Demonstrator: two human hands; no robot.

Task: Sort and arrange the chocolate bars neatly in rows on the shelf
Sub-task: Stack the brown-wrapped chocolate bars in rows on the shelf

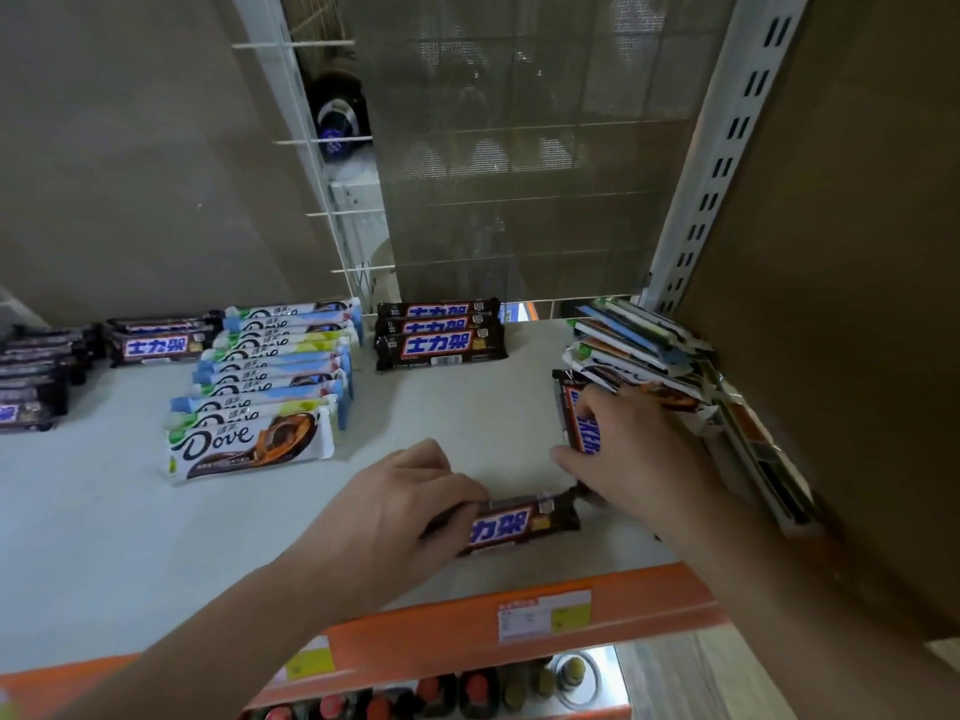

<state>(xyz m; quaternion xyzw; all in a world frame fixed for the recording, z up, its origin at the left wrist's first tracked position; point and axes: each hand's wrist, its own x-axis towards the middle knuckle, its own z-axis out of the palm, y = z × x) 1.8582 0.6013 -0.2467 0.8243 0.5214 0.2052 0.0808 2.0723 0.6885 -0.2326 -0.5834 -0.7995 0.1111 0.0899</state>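
Observation:
My left hand (pixel 410 504) grips the left end of a brown Snickers bar (pixel 524 522) lying near the front of the white shelf (pixel 104 537). My right hand (pixel 631 449) is closed over a second Snickers bar (pixel 581 418) that lies lengthwise beside a loose pile of mixed bars (pixel 639 350) at the shelf's right end. A neat row of white Dove bars (pixel 260 392) runs back from the left middle. Three Snickers bars (pixel 441 332) are stacked in a row at the back centre. More Snickers bars (pixel 156 340) sit at the back left.
Dark bars (pixel 31 376) line the far left edge. The shelf's orange front rail (pixel 519 615) carries price labels. A white slotted upright (pixel 722 148) and a brown side panel (pixel 857 252) close the right side. Bottles (pixel 467 693) stand on the shelf below.

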